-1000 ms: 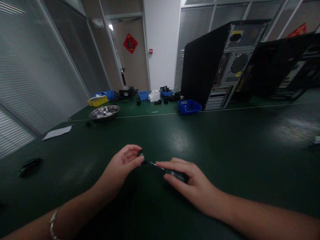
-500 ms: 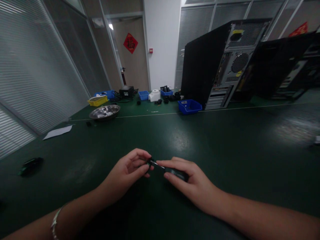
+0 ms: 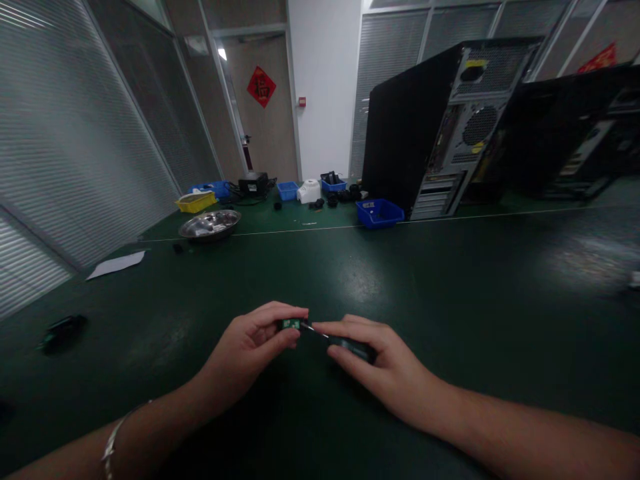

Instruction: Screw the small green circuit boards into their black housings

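Observation:
My left hand (image 3: 250,350) pinches a small green and black part (image 3: 291,324) between thumb and fingertips, just above the dark green table (image 3: 450,287). My right hand (image 3: 380,363) grips a dark-handled screwdriver (image 3: 345,344). Its thin metal shaft points left and its tip touches the small part. Both hands hover low over the near middle of the table. A bracelet shows on my left wrist.
A black object (image 3: 63,331) lies at the near left and a white paper (image 3: 116,265) further back. A metal bowl (image 3: 210,224), yellow tray (image 3: 195,201) and blue bins (image 3: 379,213) stand at the far side. Two black computer towers (image 3: 440,127) stand at the back right.
My left hand has moved right and brought the small part up against the screwdriver tip; the part now shows a green face. My right hand has barely moved.

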Available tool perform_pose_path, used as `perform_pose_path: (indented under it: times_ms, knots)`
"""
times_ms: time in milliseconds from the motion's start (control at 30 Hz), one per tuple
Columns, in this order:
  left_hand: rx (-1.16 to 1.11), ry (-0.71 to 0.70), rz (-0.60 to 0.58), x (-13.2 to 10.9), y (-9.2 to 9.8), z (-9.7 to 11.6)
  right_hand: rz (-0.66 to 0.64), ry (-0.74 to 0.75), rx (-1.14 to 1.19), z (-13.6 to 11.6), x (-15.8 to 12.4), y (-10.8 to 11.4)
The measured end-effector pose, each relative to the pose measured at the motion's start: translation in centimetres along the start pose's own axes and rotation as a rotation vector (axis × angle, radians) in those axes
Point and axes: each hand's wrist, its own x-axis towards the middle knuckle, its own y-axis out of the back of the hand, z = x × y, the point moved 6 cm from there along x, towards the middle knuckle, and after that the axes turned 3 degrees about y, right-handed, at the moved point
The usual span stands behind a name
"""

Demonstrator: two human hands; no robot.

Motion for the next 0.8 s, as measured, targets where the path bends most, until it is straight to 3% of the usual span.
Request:
perform_pose_path:
  times_ms: [433, 800]
  knots:
    - [-0.209, 0.097, -0.011, 0.28, 0.16, -0.7, 0.004, 0.002, 0.02, -0.13, 0.0, 0.03]
    - [-0.183, 0.117, 0.02, 0.27, 0.16, -0.63, -0.037, 0.021, 0.014, -0.14, 0.14, -0.13]
